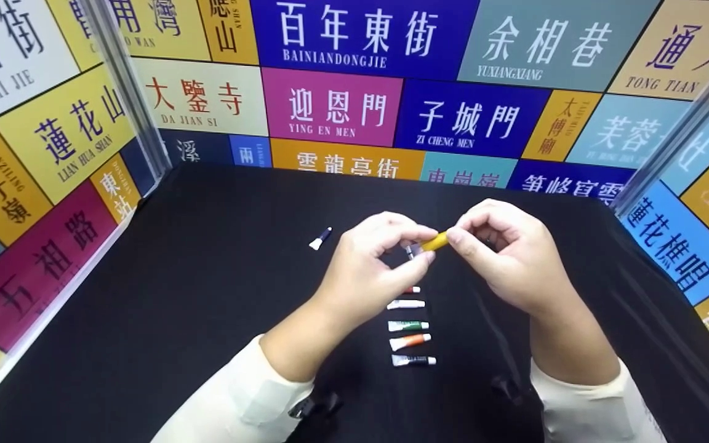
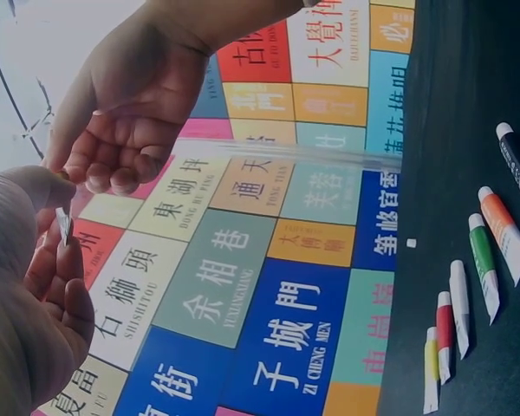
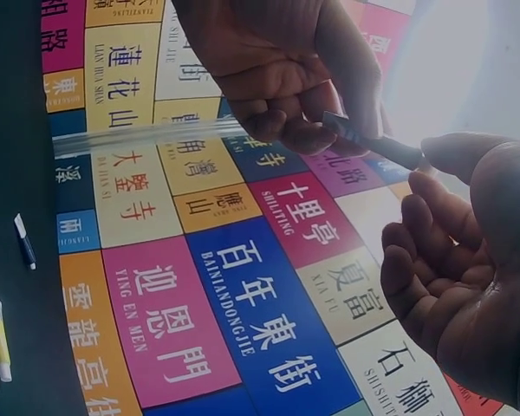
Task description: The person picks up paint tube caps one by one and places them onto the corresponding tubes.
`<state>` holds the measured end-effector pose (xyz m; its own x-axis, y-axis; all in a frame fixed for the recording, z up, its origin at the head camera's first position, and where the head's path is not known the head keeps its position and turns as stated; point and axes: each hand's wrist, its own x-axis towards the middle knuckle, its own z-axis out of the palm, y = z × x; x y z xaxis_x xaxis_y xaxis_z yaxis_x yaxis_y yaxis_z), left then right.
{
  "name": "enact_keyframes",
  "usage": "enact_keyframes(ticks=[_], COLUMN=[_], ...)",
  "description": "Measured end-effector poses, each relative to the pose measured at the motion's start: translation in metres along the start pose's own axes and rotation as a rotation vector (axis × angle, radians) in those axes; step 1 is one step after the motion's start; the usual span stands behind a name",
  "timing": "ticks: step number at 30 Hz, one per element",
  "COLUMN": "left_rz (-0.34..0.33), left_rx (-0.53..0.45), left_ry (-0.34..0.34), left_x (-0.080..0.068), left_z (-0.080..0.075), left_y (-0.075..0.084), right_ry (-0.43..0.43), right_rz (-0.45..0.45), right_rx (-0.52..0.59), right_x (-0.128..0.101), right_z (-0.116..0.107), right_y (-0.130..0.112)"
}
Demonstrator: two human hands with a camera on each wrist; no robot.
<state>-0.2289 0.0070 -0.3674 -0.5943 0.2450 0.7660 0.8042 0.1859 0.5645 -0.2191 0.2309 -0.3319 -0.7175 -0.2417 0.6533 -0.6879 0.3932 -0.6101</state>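
Note:
Above the black table, both hands hold a small ochre-yellow paint tube point(image 1: 436, 241). My left hand point(image 1: 378, 255) pinches it near its flat tail end between thumb and fingers. At the other end, the thumb and forefinger of my right hand point(image 1: 508, 252) pinch it, and the fingertips hide the cap. In the right wrist view the tube point(image 3: 386, 149) looks dark against the light and spans the gap between the two hands. Below the hands lies a row of paint tubes: yellow point(image 2: 431, 368), red point(image 2: 445, 334), white point(image 1: 408, 304), green point(image 1: 408, 325), orange point(image 1: 410, 341) and black point(image 1: 414, 360).
A dark blue paint tube point(image 1: 321, 237) lies apart, left of the hands. Black cloth point(image 1: 207, 295) covers the table. Panels with coloured street-name signs point(image 1: 333, 104) stand around the back and sides, with clear corner posts point(image 1: 130, 86).

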Motion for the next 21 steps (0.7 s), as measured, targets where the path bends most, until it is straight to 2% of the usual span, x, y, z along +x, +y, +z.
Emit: enact_keyframes(ticks=[9, 17, 21], left_rz=[-0.016, -0.038, -0.040], left_rx=[-0.008, 0.008, 0.013], left_ry=[0.000, 0.004, 0.007], left_x=[-0.0002, -0.0006, -0.0005], left_z=[0.0007, 0.0000, -0.0002], left_y=[-0.0002, 0.0004, 0.0006], right_ry=[-0.013, -0.082, -0.078], right_rz=[0.014, -0.155, -0.211], right_rx=[0.051, 0.179, 0.118], right_x=[0.0008, 0.0026, 0.0028], right_z=[-0.0031, -0.0051, -0.0049], right_y=[0.0016, 0.0005, 0.0001])
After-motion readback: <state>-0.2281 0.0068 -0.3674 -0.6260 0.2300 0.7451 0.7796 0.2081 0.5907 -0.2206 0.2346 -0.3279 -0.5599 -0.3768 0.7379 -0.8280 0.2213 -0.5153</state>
